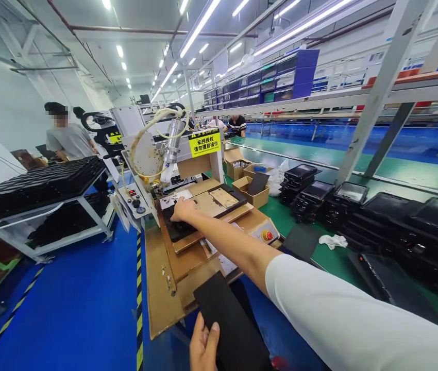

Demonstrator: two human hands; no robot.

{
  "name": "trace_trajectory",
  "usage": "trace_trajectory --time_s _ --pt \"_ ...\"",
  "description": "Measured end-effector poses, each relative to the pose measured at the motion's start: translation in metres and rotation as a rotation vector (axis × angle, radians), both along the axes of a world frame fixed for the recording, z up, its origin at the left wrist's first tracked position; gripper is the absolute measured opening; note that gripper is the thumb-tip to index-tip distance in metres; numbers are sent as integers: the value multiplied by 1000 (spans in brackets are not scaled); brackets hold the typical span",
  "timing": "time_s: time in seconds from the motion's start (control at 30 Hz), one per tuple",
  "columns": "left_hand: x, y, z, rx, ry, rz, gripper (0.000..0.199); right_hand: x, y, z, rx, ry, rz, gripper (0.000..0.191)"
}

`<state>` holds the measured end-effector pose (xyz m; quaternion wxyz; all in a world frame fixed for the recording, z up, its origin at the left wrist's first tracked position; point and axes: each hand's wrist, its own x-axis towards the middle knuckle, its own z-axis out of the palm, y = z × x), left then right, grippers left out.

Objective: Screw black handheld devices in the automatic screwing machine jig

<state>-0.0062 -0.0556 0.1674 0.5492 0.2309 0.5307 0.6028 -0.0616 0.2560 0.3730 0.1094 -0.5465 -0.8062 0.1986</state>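
Observation:
My left hand (204,344) is low in the view, its thumb and fingers closed on the edge of a flat black panel (230,322). My right hand (183,210) reaches out over the machine's work table, its fingers bent down at a dark part beside a white plate (168,201); what they hold, if anything, is hidden. To its right lies a black-edged tray with a tan inner surface (205,204). Above and behind this hand hangs a metal dispensing head (173,141) with pale hoses.
A red emergency button (267,235) is at the table's right corner. Stacked black casings (392,221) and open cardboard boxes (255,198) stand right. A cart (68,208) bears black parts at left; a person (68,136) stands behind it.

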Motion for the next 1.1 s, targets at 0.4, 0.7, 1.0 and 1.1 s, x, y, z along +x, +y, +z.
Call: trace_trajectory --time_s 0.4,0.7,1.0,1.1 --pt "21 67 84 319 -476 -52 45 153 -112 22 311 -15 156 95" --pt "140 59 70 187 -600 -380 38 324 -261 -45 192 -80 -235 107" --pt "268 43 71 -95 -562 -902 51 506 -349 -83 -167 978 -688 68" --pt "327 36 68 -56 -450 -1096 52 549 -393 -116 -336 1500 -741 57"
